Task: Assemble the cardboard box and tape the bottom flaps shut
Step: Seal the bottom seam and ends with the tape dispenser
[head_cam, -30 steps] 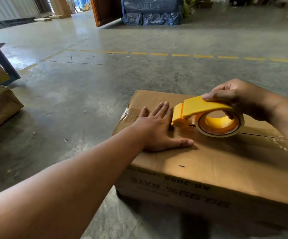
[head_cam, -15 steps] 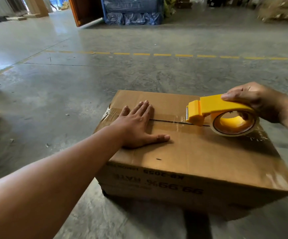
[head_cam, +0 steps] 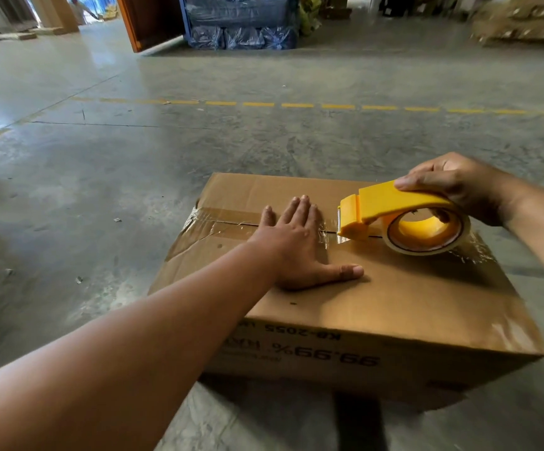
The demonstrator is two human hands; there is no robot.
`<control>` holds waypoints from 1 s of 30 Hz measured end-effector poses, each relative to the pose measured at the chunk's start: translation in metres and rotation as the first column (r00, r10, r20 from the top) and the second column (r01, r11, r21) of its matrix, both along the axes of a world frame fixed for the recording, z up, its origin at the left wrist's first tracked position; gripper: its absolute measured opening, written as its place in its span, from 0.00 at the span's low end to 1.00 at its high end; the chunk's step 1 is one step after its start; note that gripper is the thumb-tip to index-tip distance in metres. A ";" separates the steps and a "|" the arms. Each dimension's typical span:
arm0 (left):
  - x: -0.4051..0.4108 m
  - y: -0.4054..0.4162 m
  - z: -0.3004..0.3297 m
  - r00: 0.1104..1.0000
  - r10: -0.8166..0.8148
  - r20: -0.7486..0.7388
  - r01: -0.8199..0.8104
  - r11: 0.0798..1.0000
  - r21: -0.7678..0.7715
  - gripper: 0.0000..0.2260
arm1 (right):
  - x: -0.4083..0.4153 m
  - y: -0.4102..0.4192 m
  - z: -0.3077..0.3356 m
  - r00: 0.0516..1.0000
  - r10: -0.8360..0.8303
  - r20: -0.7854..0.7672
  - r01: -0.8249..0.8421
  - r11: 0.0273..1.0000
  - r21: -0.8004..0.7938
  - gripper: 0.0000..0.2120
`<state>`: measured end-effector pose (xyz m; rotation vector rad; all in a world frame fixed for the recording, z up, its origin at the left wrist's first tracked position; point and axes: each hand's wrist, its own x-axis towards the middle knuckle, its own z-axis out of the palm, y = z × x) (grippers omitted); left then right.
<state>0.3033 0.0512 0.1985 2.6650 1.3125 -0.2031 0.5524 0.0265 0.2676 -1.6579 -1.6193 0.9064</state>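
A brown cardboard box point(head_cam: 394, 297) lies upside down on the concrete floor, its printing inverted on the near side. Clear tape point(head_cam: 225, 219) covers the left part of the centre seam between the flaps. My left hand point(head_cam: 299, 245) presses flat on the flaps, fingers spread, thumb pointing right. My right hand point(head_cam: 456, 183) grips a yellow tape dispenser point(head_cam: 397, 213) holding a clear tape roll. The dispenser rests on the seam just right of my left hand, its cutter end facing that hand.
A dashed yellow line point(head_cam: 296, 105) crosses the floor beyond the box. Wrapped blue bundles point(head_cam: 241, 24) and an orange panel point(head_cam: 147, 21) stand at the back. Cardboard stacks point(head_cam: 524, 24) sit at the far right. A person point(head_cam: 81, 6) is in the far left background.
The dispenser has moved to the right along the seam, away from my left hand, leaving tape behind it. My view has swung left to right across the box.
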 end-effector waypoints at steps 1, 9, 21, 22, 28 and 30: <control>0.009 -0.002 0.000 1.000 -0.018 0.005 0.018 1.000 -0.005 0.58 | -0.001 0.000 0.000 1.000 0.006 0.015 -0.005 1.000 -0.004 0.14; 0.024 -0.007 -0.007 0.997 -0.034 0.066 0.034 0.999 0.005 0.57 | 0.006 -0.002 0.004 0.998 0.007 0.061 -0.006 1.000 -0.010 0.15; 0.024 -0.004 -0.008 0.999 -0.038 0.034 0.039 0.999 -0.006 0.57 | 0.062 -0.028 0.002 0.999 -0.040 0.004 0.040 0.999 -0.016 0.15; 0.024 -0.004 -0.008 0.999 -0.040 0.025 0.040 0.999 -0.007 0.57 | 0.063 -0.027 0.002 1.000 -0.031 0.005 0.031 0.999 -0.016 0.15; 0.042 -0.012 -0.001 0.999 -0.043 -0.008 0.043 0.999 0.001 0.58 | 0.069 -0.026 0.004 0.999 0.018 0.034 -0.019 0.999 0.028 0.22; 0.060 -0.018 -0.002 0.998 -0.065 0.011 0.065 0.998 0.002 0.58 | 0.074 -0.027 0.005 0.996 0.013 0.085 -0.017 0.998 0.053 0.27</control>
